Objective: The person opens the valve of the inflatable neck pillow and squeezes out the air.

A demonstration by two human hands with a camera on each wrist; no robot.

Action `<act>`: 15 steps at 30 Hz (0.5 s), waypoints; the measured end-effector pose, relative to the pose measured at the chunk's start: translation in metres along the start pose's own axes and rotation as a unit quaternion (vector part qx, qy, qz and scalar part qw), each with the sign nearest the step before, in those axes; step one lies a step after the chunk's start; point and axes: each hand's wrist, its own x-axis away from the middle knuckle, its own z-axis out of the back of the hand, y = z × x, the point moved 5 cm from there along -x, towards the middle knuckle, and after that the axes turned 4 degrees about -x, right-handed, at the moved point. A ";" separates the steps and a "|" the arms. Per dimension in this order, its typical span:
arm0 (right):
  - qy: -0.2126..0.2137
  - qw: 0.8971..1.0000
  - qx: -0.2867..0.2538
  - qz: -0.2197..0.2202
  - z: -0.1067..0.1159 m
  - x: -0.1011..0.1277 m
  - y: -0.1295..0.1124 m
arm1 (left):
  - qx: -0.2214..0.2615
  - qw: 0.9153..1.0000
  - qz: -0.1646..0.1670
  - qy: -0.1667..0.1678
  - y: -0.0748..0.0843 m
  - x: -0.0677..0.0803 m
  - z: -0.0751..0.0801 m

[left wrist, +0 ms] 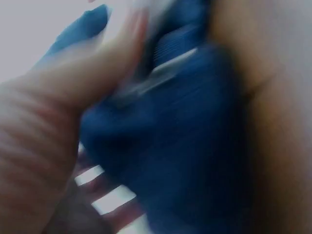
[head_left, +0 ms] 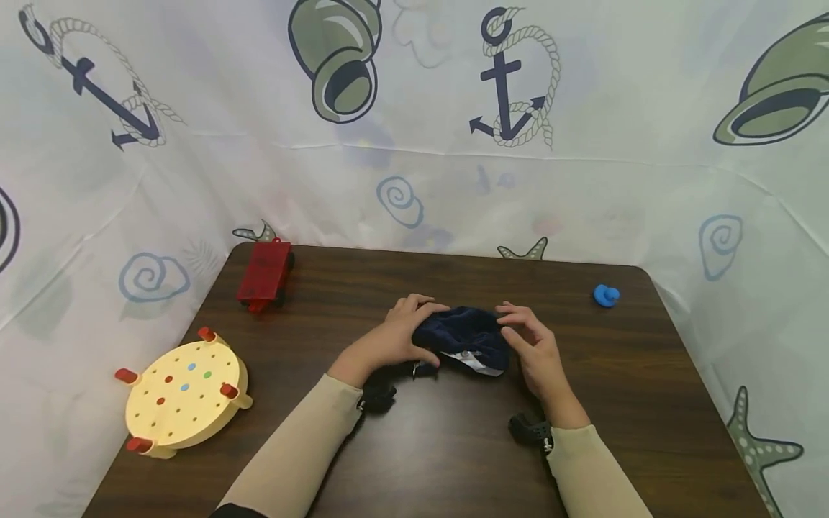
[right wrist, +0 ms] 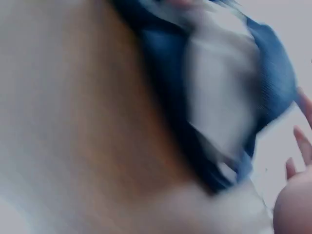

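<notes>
A navy blue piece of cloth (head_left: 463, 334) with a white patch along its near edge is bunched over the middle of the table. My left hand (head_left: 398, 334) grips its left side; in the left wrist view the thumb (left wrist: 105, 66) lies across the blue fabric (left wrist: 165, 141), with other fingers behind it. My right hand (head_left: 534, 349) is at the cloth's right side, its fingers bent loosely and spread. From the right wrist, the fingers (right wrist: 303, 144) appear beside the cloth (right wrist: 275, 73), whose white inner side faces the camera. Both wrist views are blurred.
On the left of the brown table (head_left: 453, 446) stands a round yellow toy (head_left: 184, 392) with coloured dots and red-tipped pegs. Behind it is a red toy wagon (head_left: 265, 273). A small blue toy (head_left: 606, 295) lies at the back right. Printed fabric (head_left: 440, 187) hangs around the table.
</notes>
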 end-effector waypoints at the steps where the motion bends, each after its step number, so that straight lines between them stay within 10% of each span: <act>1: 0.008 1.000 -0.017 -0.014 0.006 0.000 0.000 | 0.020 1.000 0.005 -0.010 0.001 0.004 0.008; 6: -0.052 0.993 0.063 -0.080 0.013 0.000 0.007 | 0.097 0.991 0.066 -0.060 0.010 0.018 0.029; 11: -0.175 0.958 0.219 -0.064 -0.010 0.004 0.012 | 0.038 0.986 0.087 -0.137 0.020 0.018 0.005; 15: -0.195 0.938 0.281 -0.058 -0.020 0.006 0.014 | 0.015 0.984 0.087 -0.155 0.021 0.019 -0.007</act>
